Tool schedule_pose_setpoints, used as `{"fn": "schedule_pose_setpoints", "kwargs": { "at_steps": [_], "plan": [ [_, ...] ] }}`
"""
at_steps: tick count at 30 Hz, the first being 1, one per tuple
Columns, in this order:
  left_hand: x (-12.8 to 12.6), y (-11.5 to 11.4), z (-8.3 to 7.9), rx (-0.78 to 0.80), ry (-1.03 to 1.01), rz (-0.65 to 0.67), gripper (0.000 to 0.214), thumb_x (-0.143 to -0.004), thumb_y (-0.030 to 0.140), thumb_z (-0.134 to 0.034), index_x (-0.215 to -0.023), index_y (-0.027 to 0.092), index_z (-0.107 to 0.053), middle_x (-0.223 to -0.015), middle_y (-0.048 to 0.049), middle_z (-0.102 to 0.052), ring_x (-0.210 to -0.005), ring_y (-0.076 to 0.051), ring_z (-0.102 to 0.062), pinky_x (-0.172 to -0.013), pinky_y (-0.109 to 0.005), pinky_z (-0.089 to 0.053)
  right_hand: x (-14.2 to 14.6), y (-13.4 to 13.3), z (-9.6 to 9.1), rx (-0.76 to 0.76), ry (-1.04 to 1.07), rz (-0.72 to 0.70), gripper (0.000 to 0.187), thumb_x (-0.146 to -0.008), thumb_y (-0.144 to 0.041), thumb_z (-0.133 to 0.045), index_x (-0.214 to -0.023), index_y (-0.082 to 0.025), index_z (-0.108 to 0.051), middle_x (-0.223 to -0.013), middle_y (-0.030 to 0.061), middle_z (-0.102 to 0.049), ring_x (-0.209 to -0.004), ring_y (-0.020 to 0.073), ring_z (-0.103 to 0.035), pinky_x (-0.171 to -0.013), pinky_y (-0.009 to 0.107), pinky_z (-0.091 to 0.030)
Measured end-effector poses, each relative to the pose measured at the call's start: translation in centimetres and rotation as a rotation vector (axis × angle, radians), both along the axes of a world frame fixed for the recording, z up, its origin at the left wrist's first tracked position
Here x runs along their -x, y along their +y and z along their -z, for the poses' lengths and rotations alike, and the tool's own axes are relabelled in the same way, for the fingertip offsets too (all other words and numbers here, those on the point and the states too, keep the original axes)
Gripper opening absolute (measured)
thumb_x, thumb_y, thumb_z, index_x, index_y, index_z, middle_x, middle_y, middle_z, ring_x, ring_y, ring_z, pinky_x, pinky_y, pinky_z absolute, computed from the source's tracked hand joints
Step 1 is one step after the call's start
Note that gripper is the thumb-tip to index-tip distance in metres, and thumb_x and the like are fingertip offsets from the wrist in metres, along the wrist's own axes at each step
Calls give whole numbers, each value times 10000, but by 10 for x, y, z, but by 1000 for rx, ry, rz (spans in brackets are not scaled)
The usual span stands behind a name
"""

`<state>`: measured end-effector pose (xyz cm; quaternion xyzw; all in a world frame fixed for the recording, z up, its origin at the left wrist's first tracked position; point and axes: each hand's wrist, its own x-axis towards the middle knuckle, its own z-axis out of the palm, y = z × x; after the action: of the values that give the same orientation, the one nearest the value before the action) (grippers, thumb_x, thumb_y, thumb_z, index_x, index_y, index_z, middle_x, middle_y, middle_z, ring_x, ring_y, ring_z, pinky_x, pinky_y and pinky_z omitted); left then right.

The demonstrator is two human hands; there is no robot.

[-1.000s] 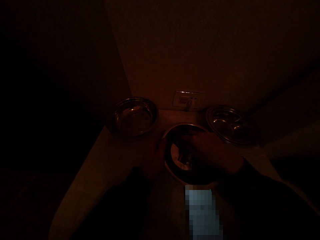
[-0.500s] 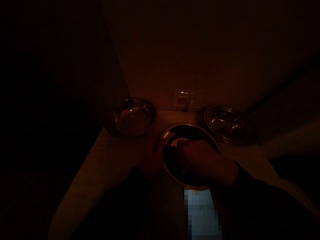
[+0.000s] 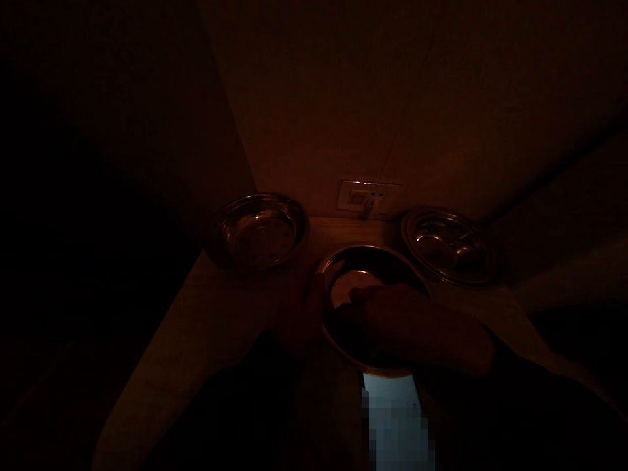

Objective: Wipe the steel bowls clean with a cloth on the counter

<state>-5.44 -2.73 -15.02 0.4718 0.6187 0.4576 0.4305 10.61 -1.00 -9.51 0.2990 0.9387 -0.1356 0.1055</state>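
Note:
In very dim light, a round metal bowl (image 3: 375, 247) stands in the middle of the table. My left hand (image 3: 301, 314) is closed at its left rim, thumb near the edge. Inside the bowl lies a pale, rounded, dough-like lump (image 3: 350, 288), its surface smooth at the far side. My right hand (image 3: 397, 320) reaches in from the right, fingers curled down onto the near part of the lump. Shadow hides the fingertips and the bottom of the bowl.
A shallow metal bowl (image 3: 265, 239) sits at the back left of the pale table (image 3: 181, 340). Metal dishware (image 3: 441, 245) is at the back right. Behind, a wall socket (image 3: 356, 198) holds a plug. A lit phone-like screen (image 3: 392, 392) lies just before the middle bowl.
My right hand has shifted slightly right and toward me, so more of the pale lump shows. The picture is darker. My left hand stays at the rim.

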Motion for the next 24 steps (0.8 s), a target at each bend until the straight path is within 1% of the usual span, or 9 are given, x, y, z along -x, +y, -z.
{"fn": "schedule_pose_setpoints", "kwargs": {
  "at_steps": [3, 5, 8, 11, 13, 15, 19, 22, 24],
  "plan": [
    [1, 0, 2, -27, -23, 48, 386, -890, 317, -426, -1197, 153, -593, -1153, -63, -665, -1047, -208, -613, -896, -311, -467, 0, 0, 1, -3, 1, 14, 266, -845, -167, -514, -1042, -299, -636, -891, 10, -638, -724, 150, -607, -541, 240, -360],
    [1, 0, 2, -47, -44, 65, 387, -890, 320, -427, -1200, 156, -592, -1171, -63, -656, -1063, -206, -604, -918, -312, -455, 1, 3, 5, -77, -8, 83, 274, -856, -180, -503, -1082, -282, -618, -915, 30, -646, -746, 166, -621, -544, 247, -370],
    [1, -1, 1, -29, -38, 44, 403, -884, 325, -444, -1226, 159, -577, -1215, -67, -631, -1106, -214, -580, -961, -326, -428, 2, 10, 11, -224, -48, 222, 323, -877, -190, -475, -1180, -246, -571, -1061, 88, -633, -836, 197, -636, -596, 266, -417],
    [0, -2, -1, -44, -45, 52, 408, -884, 318, -442, -1240, 163, -566, -1200, -58, -641, -1088, -207, -590, -935, -310, -447, 0, 16, 13, -280, -95, 289, 335, -896, -190, -442, -1205, -238, -562, -1090, 104, -623, -874, 203, -637, -660, 283, -445],
    [0, -2, -2, -64, -51, 63, 402, -887, 305, -430, -1231, 154, -571, -1179, -56, -653, -1066, -199, -601, -905, -292, -463, 0, 16, 13, -271, -92, 268, 325, -899, -193, -437, -1190, -242, -571, -1095, 103, -618, -864, 199, -636, -657, 281, -446],
    [-1, -2, -2, -50, -28, 48, 402, -889, 299, -423, -1228, 143, -571, -1168, -63, -657, -1056, -201, -605, -898, -295, -465, 0, 13, 11, -230, -48, 192, 312, -894, -198, -449, -1174, -250, -577, -1105, 92, -612, -873, 204, -630, -638, 279, -443],
    [0, -1, -1, -40, -7, 38, 390, -893, 293, -412, -1205, 130, -580, -1187, -76, -644, -1083, -206, -588, -953, -324, -429, 0, 6, 5, -59, 20, 34, 282, -870, -177, -479, -1099, -270, -614, -985, 44, -635, -842, 195, -622, -626, 275, -432],
    [0, 1, 0, -60, 9, 45, 392, -895, 290, -407, -1212, 133, -575, -1204, -80, -635, -1101, -205, -579, -966, -331, -421, -3, 5, 3, 3, 38, 13, 283, -882, -177, -461, -1089, -280, -624, -943, 28, -637, -789, 168, -617, -641, 271, -429],
    [0, 1, 0, -60, 16, 35, 397, -891, 292, -416, -1216, 129, -573, -1217, -86, -627, -1112, -207, -574, -965, -329, -424, -5, 7, 3, -7, 44, 16, 285, -889, -197, -462, -1114, -290, -610, -973, 28, -635, -804, 170, -619, -648, 273, -428]
  ]
}}
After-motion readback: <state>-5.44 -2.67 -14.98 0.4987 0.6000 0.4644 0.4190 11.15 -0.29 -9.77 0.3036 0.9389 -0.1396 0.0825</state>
